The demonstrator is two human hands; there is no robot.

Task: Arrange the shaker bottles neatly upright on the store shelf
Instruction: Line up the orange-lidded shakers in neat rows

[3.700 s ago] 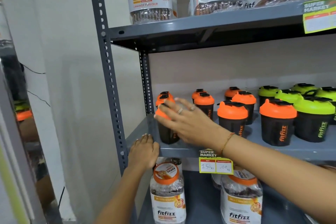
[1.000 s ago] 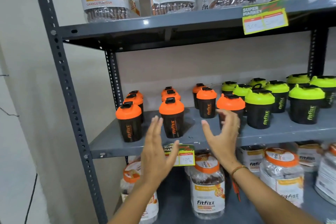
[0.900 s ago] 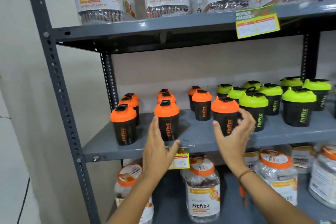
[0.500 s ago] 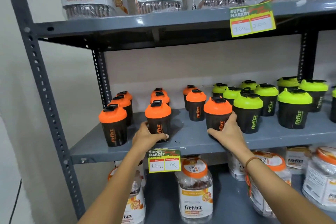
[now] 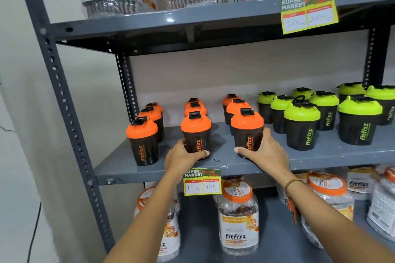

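Left hand (image 5: 181, 156) grasping middle front shaker (image 5: 196, 132), right hand (image 5: 264, 151) grasping next shaker (image 5: 246, 131); slide both level, logos forward, flush with shelf (image 5: 320, 156) edge.

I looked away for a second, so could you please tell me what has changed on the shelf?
Both hands closed in: the left hand now holds the middle front orange shaker, the right hand the right front orange shaker. The green-lidded shakers stayed upright.

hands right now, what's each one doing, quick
Left hand: closed around the base of the middle front orange-lidded black shaker bottle.
Right hand: closed around the base of the right front orange-lidded black shaker bottle.
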